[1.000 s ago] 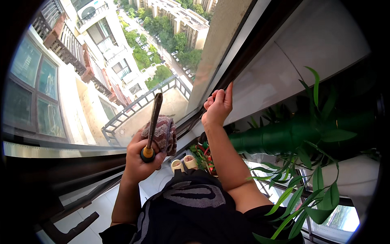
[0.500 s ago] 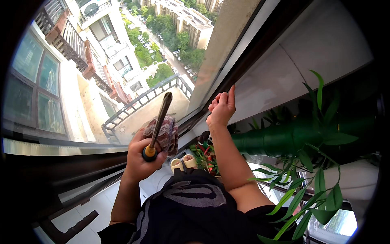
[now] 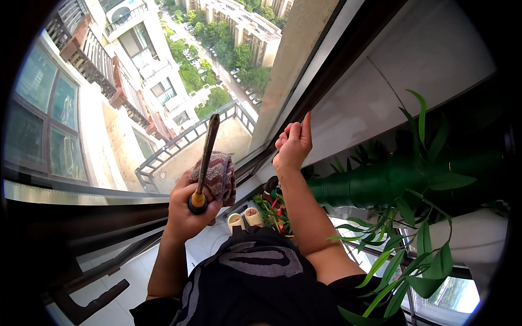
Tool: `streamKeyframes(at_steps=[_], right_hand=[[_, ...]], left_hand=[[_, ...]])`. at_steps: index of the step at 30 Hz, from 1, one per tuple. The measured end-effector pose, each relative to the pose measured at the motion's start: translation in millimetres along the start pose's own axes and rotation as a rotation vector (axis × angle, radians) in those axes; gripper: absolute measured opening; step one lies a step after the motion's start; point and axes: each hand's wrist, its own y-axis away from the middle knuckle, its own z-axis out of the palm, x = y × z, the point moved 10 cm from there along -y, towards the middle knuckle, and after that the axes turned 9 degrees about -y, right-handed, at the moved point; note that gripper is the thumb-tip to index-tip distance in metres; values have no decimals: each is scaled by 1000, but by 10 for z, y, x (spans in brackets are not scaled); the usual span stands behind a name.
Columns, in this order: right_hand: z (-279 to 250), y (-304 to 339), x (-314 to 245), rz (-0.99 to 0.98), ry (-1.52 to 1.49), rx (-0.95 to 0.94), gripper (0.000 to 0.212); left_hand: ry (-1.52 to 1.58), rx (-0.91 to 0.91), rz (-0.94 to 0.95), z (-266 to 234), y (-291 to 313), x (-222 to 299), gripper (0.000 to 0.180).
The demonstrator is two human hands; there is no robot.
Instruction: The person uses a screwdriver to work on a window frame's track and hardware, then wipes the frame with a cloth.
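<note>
My left hand (image 3: 185, 212) is wrapped around a screwdriver (image 3: 207, 157) with a dark and yellow handle. Its long metal shaft points up and away. The same hand also holds a bunched, striped brownish-grey cloth (image 3: 220, 179) beside the shaft. My right hand (image 3: 294, 144) is raised at the dark window frame (image 3: 321, 92), palm toward me. One digit is stretched out along the frame while the other fingers curl in. Whatever those fingers may hold is hidden, and I cannot tell how firmly they touch the frame.
A green-wrapped pipe (image 3: 364, 185) and leafy vines (image 3: 429, 255) crowd my right side. Beyond the window glass lies a ledge with a metal railing (image 3: 190, 138), high above a street. A dark window handle (image 3: 98, 301) juts in at lower left. Red-green plants (image 3: 274, 209) stand near my feet.
Both hands have shifted slightly left in the picture, along with the surroundings. The screwdriver stands a little more upright. Both hands keep the same hold.
</note>
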Motion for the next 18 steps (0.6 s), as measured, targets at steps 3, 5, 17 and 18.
streamKeyframes(at_steps=[3, 5, 17, 18], right_hand=[[-2, -20, -15, -34, 4, -4, 46], [-21, -43, -30, -47, -1, 4, 46], [128, 101, -172, -152, 97, -118, 45], [116, 86, -149, -148, 99, -119, 45]], left_hand=[[10, -10, -8, 8, 0, -3, 14], [17, -13, 1, 7, -4, 8, 14], [3, -14, -17, -21, 20, -53, 14], [-1, -24, -20, -22, 15, -43, 14]])
